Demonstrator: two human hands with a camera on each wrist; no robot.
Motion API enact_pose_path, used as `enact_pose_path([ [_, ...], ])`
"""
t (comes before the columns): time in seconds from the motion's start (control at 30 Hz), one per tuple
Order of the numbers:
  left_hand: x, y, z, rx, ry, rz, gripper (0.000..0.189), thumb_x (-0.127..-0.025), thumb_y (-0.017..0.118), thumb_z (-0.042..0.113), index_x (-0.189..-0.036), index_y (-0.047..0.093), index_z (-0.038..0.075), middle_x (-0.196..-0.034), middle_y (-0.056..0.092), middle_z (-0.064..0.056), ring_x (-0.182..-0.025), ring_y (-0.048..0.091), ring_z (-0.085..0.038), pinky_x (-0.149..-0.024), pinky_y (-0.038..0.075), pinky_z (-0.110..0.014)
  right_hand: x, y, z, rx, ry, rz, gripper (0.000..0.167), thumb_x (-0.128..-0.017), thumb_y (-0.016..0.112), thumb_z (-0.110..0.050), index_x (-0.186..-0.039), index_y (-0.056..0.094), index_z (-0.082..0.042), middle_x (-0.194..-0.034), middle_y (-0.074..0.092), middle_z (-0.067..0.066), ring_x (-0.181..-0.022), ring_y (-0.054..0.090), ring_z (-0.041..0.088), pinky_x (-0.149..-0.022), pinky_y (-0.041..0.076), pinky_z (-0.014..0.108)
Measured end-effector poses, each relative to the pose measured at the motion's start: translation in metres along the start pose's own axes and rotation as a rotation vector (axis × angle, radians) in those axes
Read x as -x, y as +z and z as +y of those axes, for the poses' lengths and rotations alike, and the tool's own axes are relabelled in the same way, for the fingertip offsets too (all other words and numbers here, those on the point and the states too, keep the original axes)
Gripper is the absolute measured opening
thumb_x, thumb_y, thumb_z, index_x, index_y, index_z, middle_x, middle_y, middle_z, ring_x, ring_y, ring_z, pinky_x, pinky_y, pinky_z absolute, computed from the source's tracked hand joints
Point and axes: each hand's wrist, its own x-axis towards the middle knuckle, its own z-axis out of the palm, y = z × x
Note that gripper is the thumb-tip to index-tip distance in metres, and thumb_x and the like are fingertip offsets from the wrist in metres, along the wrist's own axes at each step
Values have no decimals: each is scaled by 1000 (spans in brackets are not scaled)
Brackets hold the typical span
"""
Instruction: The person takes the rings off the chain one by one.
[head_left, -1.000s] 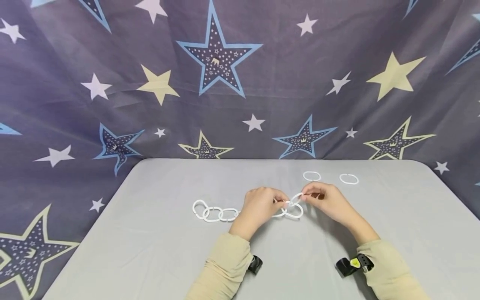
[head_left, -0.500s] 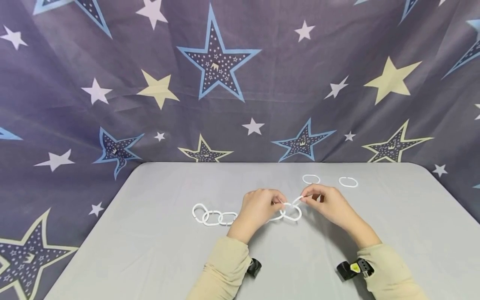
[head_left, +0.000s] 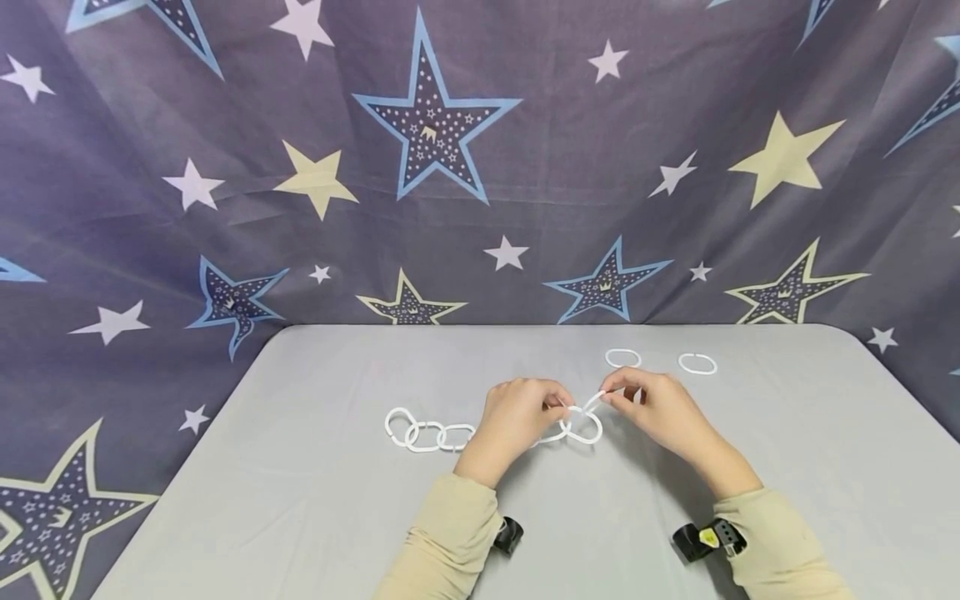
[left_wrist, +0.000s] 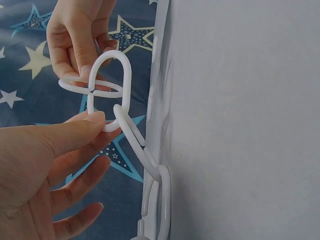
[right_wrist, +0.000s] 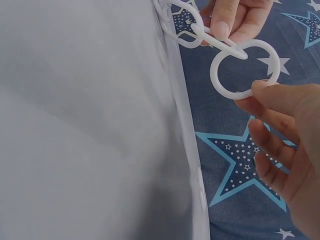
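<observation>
Star-patterned cloth (head_left: 540,167) hung beyond a white chain (left_wrist: 134,145) with one link being fitted

Beneath the chain, a pale grey table (head_left: 247,500) is seen, its far edge met by the cloth. Several links are already joined. The chain's left stretch is laid on the table, its middle is hidden by the left hand (head_left: 519,418), and its right end appears to be lifted.

At the chain's right end, a gripped link (left_wrist: 128,82) is pinched between the thumb and forefinger of the left hand, its other fingers spaced apart and bent. To the right of the chain, an end link (right_wrist: 214,72) is pinched by the right hand (head_left: 657,410), thumb against forefinger. The two links are seen crossed, loop through loop; whether the gap has been fully cleared cannot be told.

Beyond the chain's right end, a near loose link (head_left: 623,350) is laid on the table; farther to the chain's right lies a second loose link (head_left: 698,372).

The step in hand is judged to be the hooking of the end link onto the chain. For the next move, a steady left pinch seems called for while the end link is turned or lightly tugged, so that its hold can be confirmed before it is let go.
</observation>
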Motion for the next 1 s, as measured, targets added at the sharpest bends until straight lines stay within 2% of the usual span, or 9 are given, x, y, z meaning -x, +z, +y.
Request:
enact_pose_path([
  [0.2,-2,1,1,2,10,0,7,-86,76,25,-92,77,29,-79,69,21,-75,62,-1,-69,45,-26,0,0,0,64,-56,46,16,-84,79,-9,-89,72,-22,-70,60,-14,-64,51,7,-57,42,27],
  [0.6,-1,0,2,-5,22,3,7,-86,76,25,-92,77,29,-79,70,21,-75,62,-1,-68,45,-27,0,0,-3,184,-194,124,21,-79,81,-8,-90,71,-21,-70,59,-14,-63,52,6,-57,43,28],
  [1.0,0,0,0,-18,19,-9,7,-86,77,26,-92,77,30,-79,69,20,-76,63,-2,-68,45,-27,-1,-1,-4,201,-201,149,23,-79,82,-7,-90,70,-23,-71,59,-15,-63,52,5,-57,42,28],
])
